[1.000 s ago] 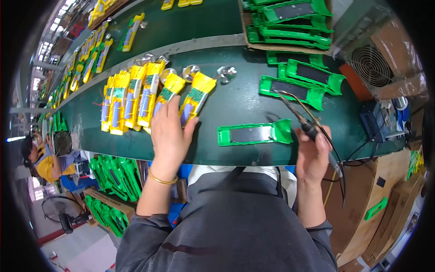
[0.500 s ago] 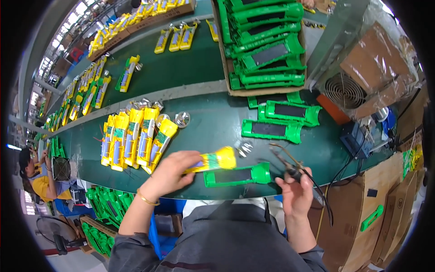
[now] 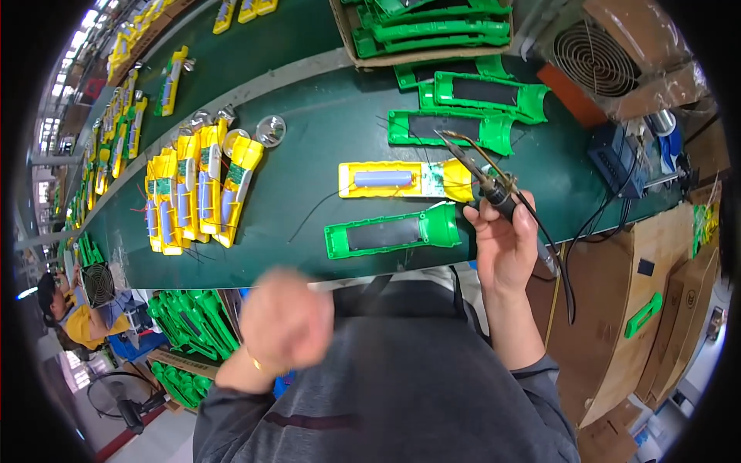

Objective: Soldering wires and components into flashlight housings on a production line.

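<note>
My right hand (image 3: pixel 505 258) grips a soldering iron (image 3: pixel 498 198) with a thin curved metal tube alongside its tip. The tip points up and left, above the head end of a yellow torch-like housing (image 3: pixel 457 182). That housing lies flat with a lavender cylindrical battery (image 3: pixel 382 178), a small green circuit board and a black wire trailing left. Just nearer to me lies a green plastic shell (image 3: pixel 386 233) with a dark rectangular panel. My left hand (image 3: pixel 285 320) is off the bench's near edge, close to my body. Motion smears its fingers, and I see nothing in it.
Several yellow housings with batteries (image 3: pixel 204 185) lie bunched on the left beside a clear round lens (image 3: pixel 270 131). More green shells (image 3: pixel 455 127) lie beyond, below a carton (image 3: pixel 432 58) of them. A blue box-shaped unit (image 3: pixel 616 160) and cables stand right. Another person (image 3: pixel 81 320) sits far left.
My left hand has let go of the yellow housing, now lying beyond the green shell, and drawn back toward my body. My right hand still holds the soldering iron. The whole view has shifted.
</note>
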A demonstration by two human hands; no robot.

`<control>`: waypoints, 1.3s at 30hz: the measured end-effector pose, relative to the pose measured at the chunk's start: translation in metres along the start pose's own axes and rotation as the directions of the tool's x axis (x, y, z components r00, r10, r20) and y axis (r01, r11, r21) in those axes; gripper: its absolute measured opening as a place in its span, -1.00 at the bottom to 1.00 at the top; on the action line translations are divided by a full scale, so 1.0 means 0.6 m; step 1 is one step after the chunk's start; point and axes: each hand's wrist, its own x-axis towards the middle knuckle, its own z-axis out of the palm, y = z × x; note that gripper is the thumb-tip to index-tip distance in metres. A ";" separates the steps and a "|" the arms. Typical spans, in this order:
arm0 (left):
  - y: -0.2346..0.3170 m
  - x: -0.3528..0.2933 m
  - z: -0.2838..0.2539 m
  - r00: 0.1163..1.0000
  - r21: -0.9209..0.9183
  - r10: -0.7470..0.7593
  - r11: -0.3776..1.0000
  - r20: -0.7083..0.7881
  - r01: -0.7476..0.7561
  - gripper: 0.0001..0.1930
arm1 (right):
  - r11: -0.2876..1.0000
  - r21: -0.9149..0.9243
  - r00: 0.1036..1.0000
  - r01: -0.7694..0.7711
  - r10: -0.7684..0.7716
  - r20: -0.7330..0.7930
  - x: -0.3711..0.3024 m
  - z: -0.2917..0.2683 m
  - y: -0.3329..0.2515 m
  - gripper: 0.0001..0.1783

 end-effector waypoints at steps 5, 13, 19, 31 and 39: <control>-0.026 -0.096 0.022 0.892 -0.076 -0.425 0.895 0.153 0.439 -0.74 | 1.000 -0.029 0.999 -0.009 0.010 0.049 -0.003 0.003 0.010 -0.77; -0.040 -0.028 0.107 0.937 -0.156 -0.288 0.934 0.198 0.320 -0.58 | 0.995 -0.099 0.999 0.033 -0.030 0.033 -0.028 -0.006 -0.001 -0.75; -0.052 -0.005 0.086 0.966 -0.131 -0.025 0.990 0.256 0.060 -0.78 | 0.997 -0.060 0.999 0.042 -0.041 0.005 -0.025 -0.013 -0.009 -0.76; -0.204 0.081 0.046 0.970 0.264 -0.241 0.937 0.012 0.229 -0.86 | 0.985 0.031 0.984 0.172 -0.171 -0.042 0.005 -0.013 -0.056 -0.77; -0.058 0.108 0.106 0.952 0.113 0.029 0.991 0.306 -0.067 -0.44 | 0.991 0.010 0.989 0.132 -0.131 -0.068 -0.001 -0.015 -0.051 -0.77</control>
